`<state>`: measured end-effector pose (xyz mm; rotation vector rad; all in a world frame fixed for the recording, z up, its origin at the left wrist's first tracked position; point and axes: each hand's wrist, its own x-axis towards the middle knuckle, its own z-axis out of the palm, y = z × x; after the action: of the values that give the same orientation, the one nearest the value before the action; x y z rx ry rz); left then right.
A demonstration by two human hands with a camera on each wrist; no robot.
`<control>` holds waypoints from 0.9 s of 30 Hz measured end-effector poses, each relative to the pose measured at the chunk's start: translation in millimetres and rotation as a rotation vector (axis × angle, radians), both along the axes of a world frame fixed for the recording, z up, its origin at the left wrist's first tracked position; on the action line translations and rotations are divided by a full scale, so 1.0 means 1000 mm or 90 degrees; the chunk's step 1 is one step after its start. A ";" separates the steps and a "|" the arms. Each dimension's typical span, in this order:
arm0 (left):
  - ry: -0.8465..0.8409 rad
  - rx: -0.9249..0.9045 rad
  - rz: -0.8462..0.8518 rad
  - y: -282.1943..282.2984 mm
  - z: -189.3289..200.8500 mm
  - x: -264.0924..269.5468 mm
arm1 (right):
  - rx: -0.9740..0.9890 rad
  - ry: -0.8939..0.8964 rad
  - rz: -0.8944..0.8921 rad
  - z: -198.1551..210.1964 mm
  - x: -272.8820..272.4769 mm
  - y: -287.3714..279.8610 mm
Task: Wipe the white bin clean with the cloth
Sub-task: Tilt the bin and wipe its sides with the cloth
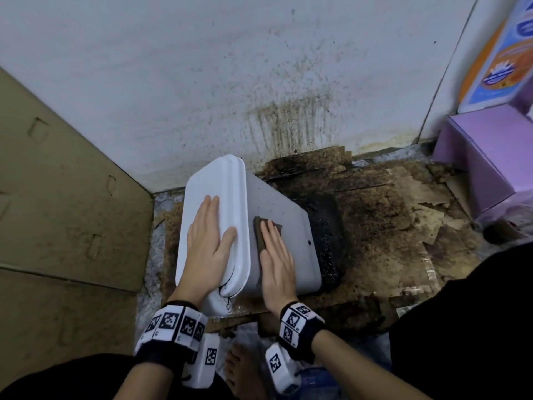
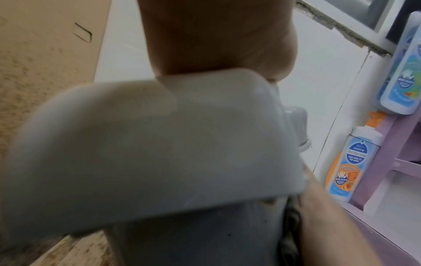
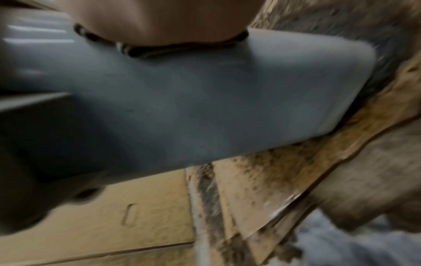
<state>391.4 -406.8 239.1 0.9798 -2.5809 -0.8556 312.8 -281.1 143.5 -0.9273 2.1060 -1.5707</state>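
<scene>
The white bin (image 1: pixel 291 223) lies tipped on its side on the dirty floor, lid end to the left. My left hand (image 1: pixel 209 241) rests flat on the lid (image 1: pixel 202 186), fingers straight, thumb over the lid's rim. My right hand (image 1: pixel 274 255) presses a dark brown cloth (image 1: pixel 261 235) flat against the bin's upturned side wall, fingers straight. In the left wrist view the lid (image 2: pixel 148 144) fills the frame under my palm. In the right wrist view the bin wall (image 3: pixel 205 99) shows grey, with the cloth's edge (image 3: pixel 145 51) peeking from under my palm.
A stained white wall (image 1: pixel 259 82) rises behind the bin. Soiled cardboard sheets (image 1: pixel 389 203) cover the floor to the right. A tan cardboard panel (image 1: pixel 57 197) stands at left. A purple box (image 1: pixel 487 151) and soap bottles (image 2: pixel 350 165) sit at right. My bare foot (image 1: pixel 242 370) is below.
</scene>
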 end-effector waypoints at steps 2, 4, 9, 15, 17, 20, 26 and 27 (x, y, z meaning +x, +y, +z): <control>0.000 0.003 -0.002 0.001 0.001 0.001 | 0.018 -0.010 0.006 -0.020 -0.012 0.007; 0.000 0.008 -0.003 0.002 0.002 0.002 | 0.053 -0.076 -0.010 -0.045 -0.024 0.014; 0.002 0.015 -0.008 0.005 0.004 0.001 | 0.179 -0.299 -0.089 -0.099 -0.056 0.030; -0.009 0.013 0.000 0.002 0.004 0.006 | 0.220 -0.340 -0.132 -0.095 -0.052 0.018; -0.018 0.002 -0.005 0.002 0.002 0.006 | 0.196 -0.339 -0.140 -0.076 -0.045 0.011; -0.020 -0.019 -0.014 -0.001 -0.002 0.004 | 0.149 -0.316 -0.135 -0.036 -0.032 -0.002; -0.017 -0.025 -0.014 -0.002 -0.005 0.002 | 0.075 -0.351 -0.073 0.029 -0.009 -0.016; -0.015 -0.025 -0.013 -0.002 -0.005 0.002 | 0.045 -0.373 -0.059 0.038 -0.005 -0.018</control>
<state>393.6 -408.8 234.0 0.9605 -2.6214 -0.8005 307.9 -299.6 181.2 -0.2897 1.7810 -1.5578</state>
